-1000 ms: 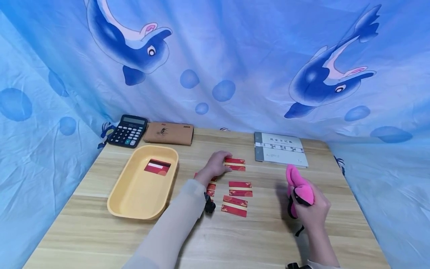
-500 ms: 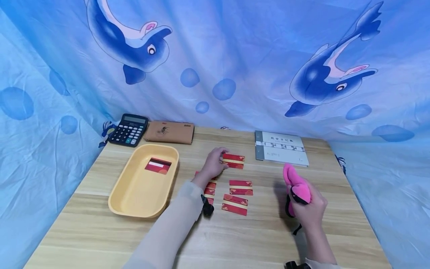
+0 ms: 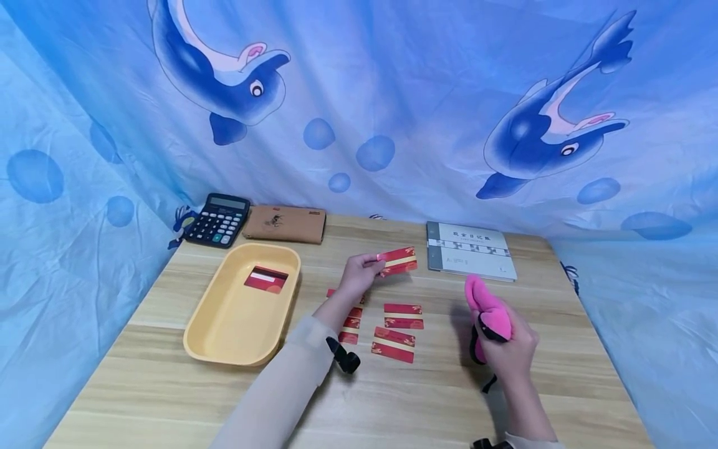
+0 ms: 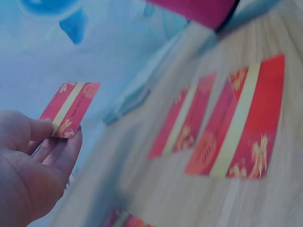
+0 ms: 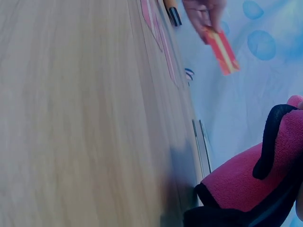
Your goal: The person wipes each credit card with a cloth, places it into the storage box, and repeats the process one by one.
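Red card (image 3: 401,259), frame centre: likely light, stiff, best edge-held; our left grip (image 3: 359,274) pinches it, right grip (image 3: 516,348) holds pink cloth (image 3: 496,319).

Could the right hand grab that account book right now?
Probably, but not freely: the account book lies just beyond the right hand, with nothing else on the table between them. That hand grips a pink cloth, which it would likely have to put down first.

At least six red cards (image 3: 400,260); one each: pink fabric item (image 3: 496,319), tray (image 3: 232,330), calculator (image 3: 217,221), wallet (image 3: 287,224), notebook (image 3: 473,249).
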A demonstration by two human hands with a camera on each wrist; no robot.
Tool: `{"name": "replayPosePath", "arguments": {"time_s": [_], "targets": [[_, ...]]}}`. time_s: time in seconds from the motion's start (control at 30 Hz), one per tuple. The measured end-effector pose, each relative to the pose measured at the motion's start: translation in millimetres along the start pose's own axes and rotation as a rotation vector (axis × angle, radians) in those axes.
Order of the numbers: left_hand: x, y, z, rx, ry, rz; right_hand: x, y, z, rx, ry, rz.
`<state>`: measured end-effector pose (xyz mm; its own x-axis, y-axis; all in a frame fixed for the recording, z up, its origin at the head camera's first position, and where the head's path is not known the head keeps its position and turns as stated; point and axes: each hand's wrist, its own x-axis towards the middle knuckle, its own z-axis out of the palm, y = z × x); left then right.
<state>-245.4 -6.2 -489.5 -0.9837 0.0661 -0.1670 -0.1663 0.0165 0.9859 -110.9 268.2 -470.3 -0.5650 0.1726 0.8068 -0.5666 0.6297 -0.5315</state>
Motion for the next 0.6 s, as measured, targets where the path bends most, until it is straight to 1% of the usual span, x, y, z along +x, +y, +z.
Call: {"name": "replayPosePath", "arguments": {"time_s": [0.1,0.13,0.17,0.23,0.33,0.43,0.53,0.6], "targets": [[-8.9,9.6,2.0,-0.101,-0.049,-0.016,5.8,-15,4,0.023,-0.005,-0.013],[-11.9,12.4,2.2,-0.111,-0.059,-0.014,7.8,-20,6,0.023,-0.008,-0.012],[-14.4,14.2,2.3,-0.117,-0.064,-0.014,10.1,-26,7,0.031,-0.006,-0.015],[-19.9,18.1,2.3,-0.104,-0.067,-0.012,10.9,-28,9,0.035,-0.002,-0.016],[-26.6,20.4,1.6,-0.099,-0.062,-0.009,12.6,-35,13,0.049,0.002,-0.024],[-32.6,22.2,0.9,-0.116,-0.064,0.002,14.6,-40,18,0.071,0.004,-0.027],[-37.7,22.9,-0.1,-0.138,-0.081,0.008,15.0,-39,25,0.077,0.005,-0.02],[-41.5,23.0,-1.2,-0.14,-0.091,0.012,13.4,-35,31,0.077,-0.012,-0.018]]}}
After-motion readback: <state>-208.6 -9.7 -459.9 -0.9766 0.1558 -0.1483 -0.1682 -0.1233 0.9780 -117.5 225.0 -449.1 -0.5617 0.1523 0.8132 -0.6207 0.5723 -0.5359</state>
